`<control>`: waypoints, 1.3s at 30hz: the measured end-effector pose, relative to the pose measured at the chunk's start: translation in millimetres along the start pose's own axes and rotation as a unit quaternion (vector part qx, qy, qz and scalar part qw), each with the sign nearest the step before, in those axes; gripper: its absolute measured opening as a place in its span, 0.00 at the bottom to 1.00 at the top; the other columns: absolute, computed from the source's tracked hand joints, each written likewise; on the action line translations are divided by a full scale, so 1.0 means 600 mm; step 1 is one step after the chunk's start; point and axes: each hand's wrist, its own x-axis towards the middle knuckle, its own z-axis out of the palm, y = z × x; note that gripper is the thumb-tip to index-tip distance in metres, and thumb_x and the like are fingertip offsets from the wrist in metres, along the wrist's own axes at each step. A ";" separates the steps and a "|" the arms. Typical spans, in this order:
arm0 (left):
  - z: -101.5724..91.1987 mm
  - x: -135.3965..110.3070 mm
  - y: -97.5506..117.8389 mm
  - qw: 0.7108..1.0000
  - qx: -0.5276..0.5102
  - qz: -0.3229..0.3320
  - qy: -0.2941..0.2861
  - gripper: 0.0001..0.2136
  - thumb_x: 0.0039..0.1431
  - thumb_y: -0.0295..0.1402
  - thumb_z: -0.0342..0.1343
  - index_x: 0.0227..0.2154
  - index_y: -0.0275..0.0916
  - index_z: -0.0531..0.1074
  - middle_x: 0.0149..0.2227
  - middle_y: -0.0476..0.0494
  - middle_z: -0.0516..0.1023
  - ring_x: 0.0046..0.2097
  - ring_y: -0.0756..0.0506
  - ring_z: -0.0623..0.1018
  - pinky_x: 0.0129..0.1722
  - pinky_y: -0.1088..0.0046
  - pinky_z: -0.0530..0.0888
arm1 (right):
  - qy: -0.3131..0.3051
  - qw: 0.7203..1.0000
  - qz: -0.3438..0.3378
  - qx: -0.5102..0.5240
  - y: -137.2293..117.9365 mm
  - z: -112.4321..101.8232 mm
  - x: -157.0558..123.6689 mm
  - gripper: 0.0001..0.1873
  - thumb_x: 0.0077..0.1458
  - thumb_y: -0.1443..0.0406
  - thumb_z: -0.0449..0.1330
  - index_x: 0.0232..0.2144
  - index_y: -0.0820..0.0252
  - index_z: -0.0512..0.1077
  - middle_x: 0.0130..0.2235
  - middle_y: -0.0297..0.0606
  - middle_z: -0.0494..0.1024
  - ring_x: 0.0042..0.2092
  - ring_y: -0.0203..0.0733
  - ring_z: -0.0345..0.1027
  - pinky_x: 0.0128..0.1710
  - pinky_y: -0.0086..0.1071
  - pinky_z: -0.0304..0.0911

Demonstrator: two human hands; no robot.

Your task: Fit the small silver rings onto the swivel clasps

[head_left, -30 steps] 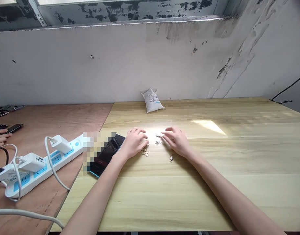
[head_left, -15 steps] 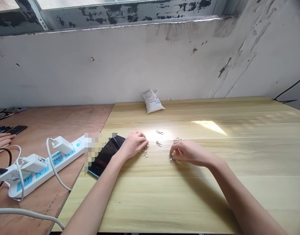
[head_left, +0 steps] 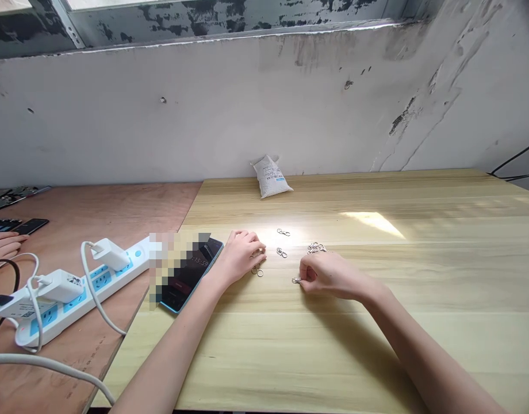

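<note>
On a pale wooden table (head_left: 376,299), my left hand (head_left: 241,256) rests with fingers curled over a small heap of metal split rings (head_left: 257,270). My right hand (head_left: 327,275) is closed in a pinch on a small metal clasp (head_left: 296,280) at the table surface. Two more clasps (head_left: 282,252) lie between and beyond the hands, one of them farther back (head_left: 283,232). A little cluster of clasps (head_left: 316,248) sits just behind my right hand.
A phone (head_left: 191,275) with a timer showing lies left of my left hand. A white power strip (head_left: 70,293) with chargers and cables sits on the brown table at left. A small white bag (head_left: 271,177) leans near the wall. Another person's hand (head_left: 3,246) shows at far left.
My right hand drew back from the middle clasps toward me and closed on the clasp lying nearer. My left hand stayed over the rings, curling a little tighter.
</note>
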 end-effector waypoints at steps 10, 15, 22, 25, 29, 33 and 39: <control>-0.005 0.003 -0.004 0.999 0.040 0.035 -0.009 0.12 0.63 0.31 0.50 0.29 0.42 0.77 0.32 0.47 0.74 0.37 0.46 0.73 0.55 0.58 0.60 | 0.020 0.999 0.022 -0.029 -0.012 0.008 0.009 0.08 0.47 0.71 0.56 0.19 0.58 0.66 0.21 0.31 0.72 0.22 0.32 0.56 0.23 0.30 0.46; -0.004 0.007 -0.007 0.992 0.110 0.060 -0.009 0.15 0.65 0.27 0.46 0.27 0.40 0.76 0.33 0.44 0.74 0.37 0.46 0.72 0.54 0.59 0.62 | 0.034 0.999 0.021 -0.024 -0.013 0.010 0.012 0.07 0.48 0.71 0.55 0.20 0.58 0.65 0.22 0.31 0.73 0.23 0.32 0.55 0.24 0.29 0.45; 0.005 0.015 -0.019 0.993 0.107 0.058 0.007 0.13 0.65 0.27 0.44 0.29 0.38 0.72 0.33 0.43 0.74 0.38 0.45 0.73 0.50 0.62 0.65 | 0.038 0.998 0.047 -0.033 -0.023 0.010 0.014 0.07 0.50 0.69 0.55 0.21 0.58 0.66 0.23 0.32 0.73 0.23 0.33 0.57 0.25 0.30 0.44; 0.006 0.013 -0.022 0.995 0.091 0.038 0.008 0.11 0.65 0.27 0.46 0.31 0.37 0.71 0.34 0.43 0.75 0.39 0.45 0.74 0.47 0.64 0.66 | 0.033 0.998 0.049 -0.038 -0.026 0.008 0.014 0.07 0.51 0.69 0.55 0.21 0.58 0.65 0.23 0.32 0.73 0.23 0.32 0.56 0.25 0.30 0.44; 0.001 0.005 -0.029 0.998 0.065 0.015 0.005 0.07 0.64 0.29 0.49 0.35 0.38 0.72 0.38 0.45 0.77 0.41 0.45 0.74 0.47 0.65 0.67 | 0.025 0.998 0.048 -0.040 -0.026 0.007 0.014 0.07 0.51 0.68 0.55 0.22 0.58 0.65 0.24 0.31 0.73 0.24 0.32 0.55 0.25 0.29 0.44; 0.000 0.005 -0.031 0.997 0.074 0.026 0.000 0.06 0.63 0.31 0.53 0.34 0.39 0.76 0.38 0.46 0.77 0.42 0.46 0.75 0.48 0.64 0.66 | 0.031 0.998 0.041 -0.043 -0.023 0.010 0.014 0.06 0.51 0.69 0.55 0.23 0.58 0.65 0.24 0.31 0.73 0.24 0.32 0.55 0.25 0.30 0.44; 0.007 0.022 -0.022 0.986 0.154 0.058 0.010 0.11 0.62 0.25 0.51 0.27 0.37 0.76 0.32 0.45 0.77 0.36 0.46 0.74 0.43 0.65 0.67 | 0.037 0.998 0.031 -0.036 -0.020 0.011 0.013 0.07 0.51 0.69 0.55 0.22 0.58 0.64 0.23 0.31 0.73 0.23 0.32 0.55 0.25 0.30 0.44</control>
